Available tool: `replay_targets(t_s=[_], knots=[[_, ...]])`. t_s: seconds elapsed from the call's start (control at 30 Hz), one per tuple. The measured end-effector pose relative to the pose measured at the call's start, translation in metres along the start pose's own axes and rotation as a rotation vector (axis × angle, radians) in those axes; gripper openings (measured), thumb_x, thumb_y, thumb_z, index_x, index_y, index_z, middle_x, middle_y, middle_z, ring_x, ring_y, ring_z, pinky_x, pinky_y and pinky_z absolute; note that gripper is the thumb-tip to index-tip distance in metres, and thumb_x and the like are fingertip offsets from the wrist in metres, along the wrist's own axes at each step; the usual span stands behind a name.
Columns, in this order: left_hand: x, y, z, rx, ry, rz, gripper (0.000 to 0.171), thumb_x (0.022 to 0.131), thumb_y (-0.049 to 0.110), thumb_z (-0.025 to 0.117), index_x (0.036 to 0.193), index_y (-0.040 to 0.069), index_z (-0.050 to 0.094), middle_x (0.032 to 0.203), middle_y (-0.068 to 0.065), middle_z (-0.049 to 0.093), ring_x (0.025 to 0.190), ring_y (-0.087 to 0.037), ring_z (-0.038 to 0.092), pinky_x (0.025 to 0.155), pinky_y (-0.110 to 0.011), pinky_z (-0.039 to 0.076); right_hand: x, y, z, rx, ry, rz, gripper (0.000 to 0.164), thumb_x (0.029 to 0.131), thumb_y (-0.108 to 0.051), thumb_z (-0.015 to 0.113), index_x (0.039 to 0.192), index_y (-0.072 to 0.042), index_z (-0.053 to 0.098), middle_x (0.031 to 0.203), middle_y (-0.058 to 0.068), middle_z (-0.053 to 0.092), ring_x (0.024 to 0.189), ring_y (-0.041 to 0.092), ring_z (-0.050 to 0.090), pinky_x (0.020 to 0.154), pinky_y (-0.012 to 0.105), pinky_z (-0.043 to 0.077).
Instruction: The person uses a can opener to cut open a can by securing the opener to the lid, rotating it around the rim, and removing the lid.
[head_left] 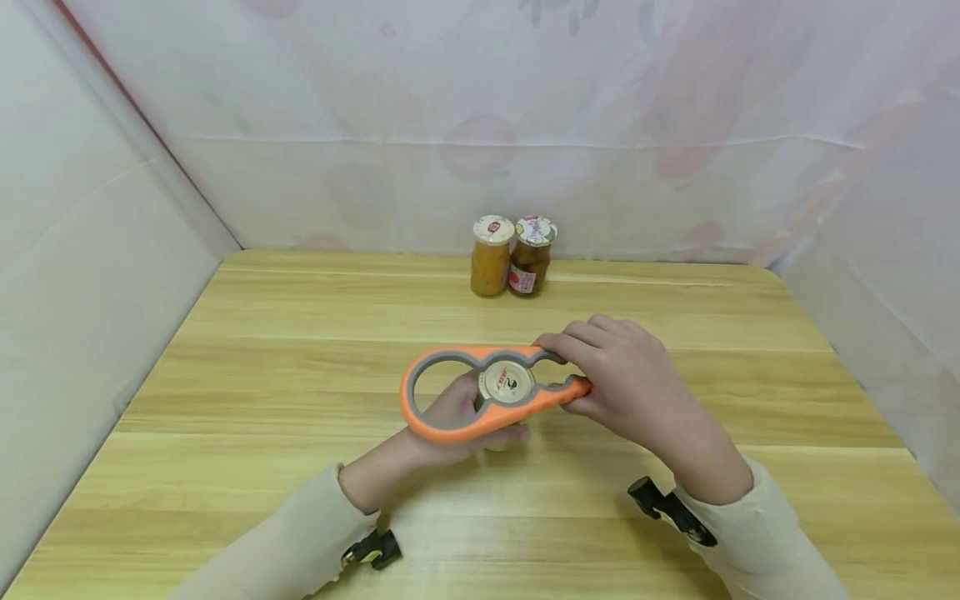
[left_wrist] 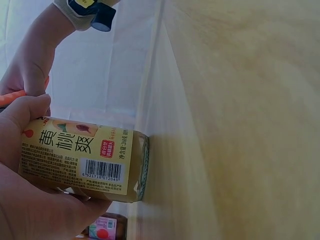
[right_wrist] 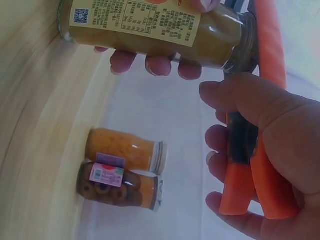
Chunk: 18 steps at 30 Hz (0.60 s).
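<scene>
My left hand (head_left: 457,402) grips a glass jar (left_wrist: 127,162) with a pale yellow printed label, its fingers wrapped round the body. On top is a gold lid (head_left: 506,382) with red and black print. Around that lid sits the middle opening of an orange and grey jar opener (head_left: 408,392); its large ring extends left, over my left hand. With my right hand (head_left: 626,371) I hold the opener's two handles at the right end, fingers over the far one and thumb by the near one. The jar's base is close over the table in the wrist views.
Two filled glass jars stand side by side at the back of the wooden table (head_left: 300,333): one orange-yellow (head_left: 490,268), one dark brown (head_left: 528,265) with a pink label. Pale curtains (head_left: 337,167) enclose the back and sides. Small black devices (head_left: 671,510) sit at both wrists.
</scene>
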<state>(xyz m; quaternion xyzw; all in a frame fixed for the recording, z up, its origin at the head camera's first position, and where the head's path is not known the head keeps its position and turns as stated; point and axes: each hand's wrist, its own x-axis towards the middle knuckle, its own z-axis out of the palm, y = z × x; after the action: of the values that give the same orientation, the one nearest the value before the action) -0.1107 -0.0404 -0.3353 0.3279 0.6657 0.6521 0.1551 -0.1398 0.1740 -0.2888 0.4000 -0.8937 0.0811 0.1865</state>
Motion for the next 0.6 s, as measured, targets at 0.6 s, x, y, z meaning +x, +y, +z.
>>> replay_targets(t_s=[0.6], knots=[[0.0011,-0.0061,-0.0051,-0.253,-0.130,0.061,0.063,0.091,0.007,0.055,0.145,0.009,0.023,0.141,-0.008,0.040,0.117,-0.012,0.046,0.098,-0.027,0.036,0.0050,0.0082,0.0057,0.079,0.013,-0.034,0.049,0.065,-0.029,0.082,0.111,-0.023,0.065,0.092,-0.010,0.061,0.076,0.012,0.055,0.067,0.034,0.046]])
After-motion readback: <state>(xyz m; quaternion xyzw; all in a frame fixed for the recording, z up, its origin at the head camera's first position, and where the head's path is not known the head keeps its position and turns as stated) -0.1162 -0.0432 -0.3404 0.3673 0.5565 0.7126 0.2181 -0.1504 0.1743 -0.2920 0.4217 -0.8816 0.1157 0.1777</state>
